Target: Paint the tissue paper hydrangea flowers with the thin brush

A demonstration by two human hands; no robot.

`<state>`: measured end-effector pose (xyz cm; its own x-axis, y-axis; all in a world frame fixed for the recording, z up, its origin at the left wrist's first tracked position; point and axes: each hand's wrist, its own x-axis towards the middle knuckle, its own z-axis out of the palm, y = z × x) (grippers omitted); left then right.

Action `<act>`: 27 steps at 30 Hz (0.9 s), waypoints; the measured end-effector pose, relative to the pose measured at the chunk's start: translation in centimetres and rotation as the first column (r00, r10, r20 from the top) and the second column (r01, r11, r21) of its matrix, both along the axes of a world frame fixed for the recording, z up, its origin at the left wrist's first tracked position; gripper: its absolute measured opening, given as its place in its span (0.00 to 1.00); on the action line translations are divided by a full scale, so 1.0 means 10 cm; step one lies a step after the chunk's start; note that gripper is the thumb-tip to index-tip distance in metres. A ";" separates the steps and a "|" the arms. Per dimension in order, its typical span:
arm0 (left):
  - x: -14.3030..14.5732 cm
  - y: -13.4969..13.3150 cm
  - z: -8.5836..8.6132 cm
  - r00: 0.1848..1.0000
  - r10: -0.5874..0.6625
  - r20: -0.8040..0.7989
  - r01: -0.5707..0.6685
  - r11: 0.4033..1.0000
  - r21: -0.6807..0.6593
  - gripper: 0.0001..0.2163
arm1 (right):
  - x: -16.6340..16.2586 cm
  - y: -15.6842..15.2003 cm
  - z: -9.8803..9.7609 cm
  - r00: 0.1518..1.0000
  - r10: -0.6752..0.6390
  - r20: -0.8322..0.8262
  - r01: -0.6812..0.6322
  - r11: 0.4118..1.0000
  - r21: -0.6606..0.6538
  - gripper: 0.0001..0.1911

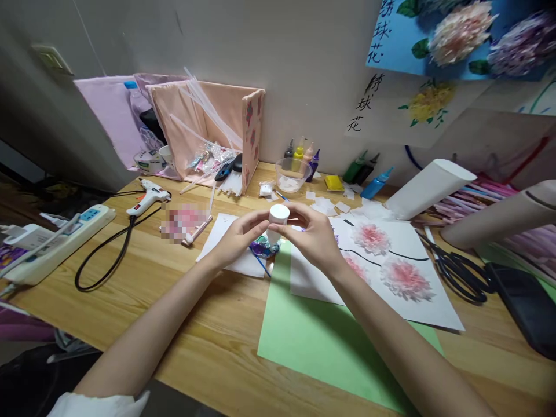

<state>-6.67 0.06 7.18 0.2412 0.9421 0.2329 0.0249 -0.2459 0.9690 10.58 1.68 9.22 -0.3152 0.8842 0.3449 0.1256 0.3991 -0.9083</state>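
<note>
Above the middle of the table I hold a small white bottle with a white round cap [279,215] in both hands. My left hand [241,236] is closed on it from the left, thumb against its side. From the right, the thumb and fingers of my right hand [313,233] close round it too. Just below lies a paint-smeared palette [264,246] in purple and green, partly hidden by the hands, with a blue-handled brush [260,262] by it. To the right, a white sheet [321,288] carries fluffy pink paper flowers [407,279] and dark painted stems, over green paper [313,341].
Left are a glue gun [150,198] with its cable and a power strip [65,240]. A fabric-covered box [254,136] stands behind. Paint bottles [298,156], a clear bowl [293,175] and paper squares line the back. Scissors [463,272] and a phone [523,307] lie right.
</note>
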 end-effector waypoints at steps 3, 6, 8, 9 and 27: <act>0.02 -0.01 0.00 0.999 0.003 0.044 -0.002 1.000 -0.021 0.18 | 0.02 0.00 -0.03 0.999 0.022 0.022 -0.023 0.999 0.041 0.16; -0.01 0.00 0.00 0.997 -0.011 0.076 0.014 0.999 -0.036 0.18 | 0.02 -0.02 -0.03 0.999 0.026 0.019 -0.028 0.997 0.077 0.16; -0.04 0.00 0.00 0.996 -0.038 0.076 0.043 0.998 -0.055 0.19 | 0.02 -0.02 -0.04 0.998 0.046 0.041 -0.050 0.994 0.094 0.16; -0.06 0.00 0.01 0.996 -0.060 0.068 0.064 0.995 -0.070 0.19 | 0.02 -0.01 -0.04 0.997 0.058 0.051 -0.062 0.993 0.097 0.17; -0.03 0.05 -0.06 0.983 0.113 0.144 -0.101 0.991 -0.084 0.19 | 0.00 0.04 -0.11 0.998 0.061 -0.008 -0.061 0.979 -0.194 0.19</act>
<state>-7.00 0.53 6.54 0.1062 0.9769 0.1854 -0.0979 -0.1752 0.9796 10.53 2.03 8.16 -0.3701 0.9134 0.1694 0.1046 0.2222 -0.9694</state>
